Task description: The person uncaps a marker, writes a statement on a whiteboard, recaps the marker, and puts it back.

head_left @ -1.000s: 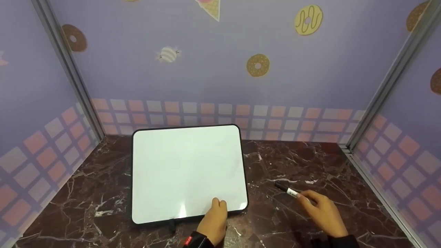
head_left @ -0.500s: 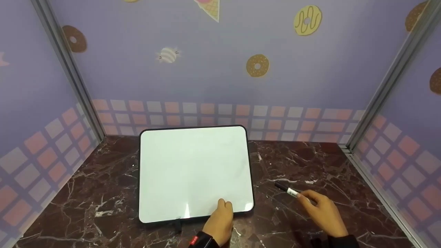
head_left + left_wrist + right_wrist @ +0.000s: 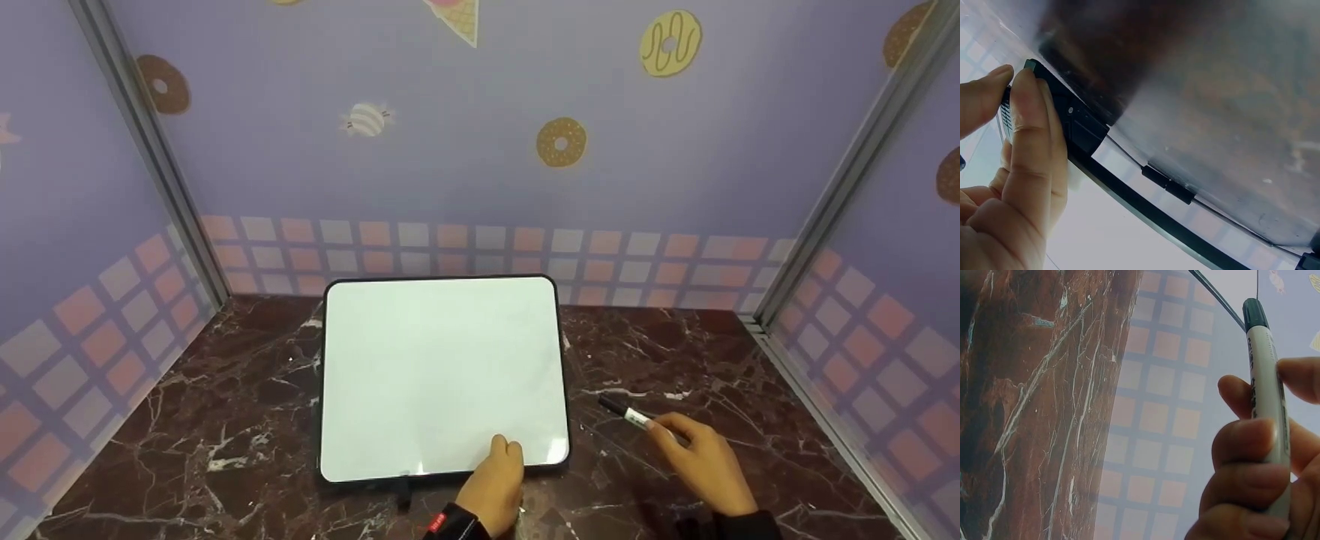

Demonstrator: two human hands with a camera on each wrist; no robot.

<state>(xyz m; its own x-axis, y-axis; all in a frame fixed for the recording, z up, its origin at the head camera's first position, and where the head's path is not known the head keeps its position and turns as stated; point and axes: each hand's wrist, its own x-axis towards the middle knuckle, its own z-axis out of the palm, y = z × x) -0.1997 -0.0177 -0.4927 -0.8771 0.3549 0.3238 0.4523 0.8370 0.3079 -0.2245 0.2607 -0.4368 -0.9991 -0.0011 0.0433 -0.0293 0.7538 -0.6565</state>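
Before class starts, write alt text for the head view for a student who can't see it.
A person's left hand grips the lower edge of a blank whiteboard, and their right hand holds a marker beside it, at a dark marbled table.

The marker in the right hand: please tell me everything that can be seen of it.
The marker is slim and straight, with a white barrel, plastic by its look, dark lettering along it, and a dark cap over one end; no writing tip shows. The right hand grips the barrel and hides its other end. In the head view it slants to the right of the whiteboard, apart from it, cap pointing forward and left. Whether it touches the tabletop, I cannot tell.
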